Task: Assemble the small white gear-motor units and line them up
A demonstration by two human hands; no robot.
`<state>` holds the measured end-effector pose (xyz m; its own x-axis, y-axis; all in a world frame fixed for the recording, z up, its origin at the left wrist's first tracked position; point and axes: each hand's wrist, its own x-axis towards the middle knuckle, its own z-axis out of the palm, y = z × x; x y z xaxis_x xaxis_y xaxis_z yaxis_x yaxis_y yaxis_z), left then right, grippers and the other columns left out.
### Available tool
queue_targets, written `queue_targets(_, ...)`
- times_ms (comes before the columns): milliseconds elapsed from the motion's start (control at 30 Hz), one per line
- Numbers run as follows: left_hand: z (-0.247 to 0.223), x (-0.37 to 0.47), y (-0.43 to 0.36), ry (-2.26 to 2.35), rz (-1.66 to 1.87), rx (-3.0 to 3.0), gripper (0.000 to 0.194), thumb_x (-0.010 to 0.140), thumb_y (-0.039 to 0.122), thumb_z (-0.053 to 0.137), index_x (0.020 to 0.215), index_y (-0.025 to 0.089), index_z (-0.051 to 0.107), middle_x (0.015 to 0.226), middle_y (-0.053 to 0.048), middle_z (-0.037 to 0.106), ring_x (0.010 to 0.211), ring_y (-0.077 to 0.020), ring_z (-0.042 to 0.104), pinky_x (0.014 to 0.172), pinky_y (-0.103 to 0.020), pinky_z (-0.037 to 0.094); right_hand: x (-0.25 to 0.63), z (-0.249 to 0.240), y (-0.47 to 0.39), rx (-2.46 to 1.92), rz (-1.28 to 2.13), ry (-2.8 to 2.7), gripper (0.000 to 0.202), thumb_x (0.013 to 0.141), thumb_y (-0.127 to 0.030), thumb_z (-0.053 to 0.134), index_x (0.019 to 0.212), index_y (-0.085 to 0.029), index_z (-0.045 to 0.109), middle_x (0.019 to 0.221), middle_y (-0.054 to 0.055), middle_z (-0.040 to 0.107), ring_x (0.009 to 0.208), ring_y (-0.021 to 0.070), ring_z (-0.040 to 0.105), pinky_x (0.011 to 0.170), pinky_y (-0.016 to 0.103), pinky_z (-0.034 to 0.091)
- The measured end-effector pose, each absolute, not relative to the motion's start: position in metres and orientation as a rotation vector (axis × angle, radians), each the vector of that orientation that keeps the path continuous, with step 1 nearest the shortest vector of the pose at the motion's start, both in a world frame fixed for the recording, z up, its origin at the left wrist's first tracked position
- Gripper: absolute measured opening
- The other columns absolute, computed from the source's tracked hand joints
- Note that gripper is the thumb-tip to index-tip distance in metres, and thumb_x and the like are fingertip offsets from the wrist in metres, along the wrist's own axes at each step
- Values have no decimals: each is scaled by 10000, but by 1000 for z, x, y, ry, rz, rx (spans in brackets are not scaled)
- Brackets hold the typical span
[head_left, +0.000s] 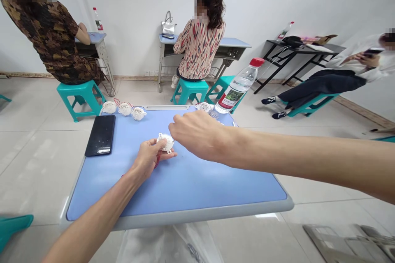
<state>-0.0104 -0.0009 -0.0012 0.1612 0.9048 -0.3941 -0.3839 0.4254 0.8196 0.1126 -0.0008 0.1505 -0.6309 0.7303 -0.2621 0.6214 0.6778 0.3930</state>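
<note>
My left hand pinches a small round white plastic part with ear-like tabs between thumb and fingers. A red wire hangs from beneath it. My right hand is closed in a fist against the part's right side; whatever its fingers grip is hidden behind the back of the hand. Both hands are over the blue desk. Along the far left edge lie several similar white parts with red wires. Another such part lies at the far right, partly behind my right hand.
A black phone lies on the desk's left side. At the back right corner stands a water bottle with a red cap, near small clear pieces. Three people sit beyond on green stools. A plastic bag is below the desk.
</note>
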Motion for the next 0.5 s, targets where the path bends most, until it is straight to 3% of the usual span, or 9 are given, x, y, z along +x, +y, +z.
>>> queue_targets(100, 1, -9, -1, 1033, 993, 625, 135, 782, 203, 662, 791, 85, 597, 710, -93, 672, 703, -207, 708, 698, -293, 588, 118, 152, -4, 893, 490, 2453, 126, 762, -42, 625, 850, -132, 632, 885, 85, 630, 682, 136, 570, 492, 237, 288)
queue_targets(233, 0, -8, -2, 1002, 1017, 628, 144, 779, 211, 673, 763, 91, 596, 689, -83, 667, 698, -194, 697, 718, -321, 595, 131, 149, -1, 513, 783, 2587, 176, 846, -47, 522, 708, -155, 547, 760, 48, 555, 708, 144, 494, 509, 274, 236)
queue_targets(500, -2, -9, -2, 983, 1030, 634, 155, 748, 211, 705, 754, 98, 599, 688, -72, 677, 646, -161, 676, 741, -350, 596, 144, 145, 12, 68, 988, 2689, 299, 801, -10, 545, 590, -178, 416, 582, 9, 406, 679, 154, 398, 544, 299, 198)
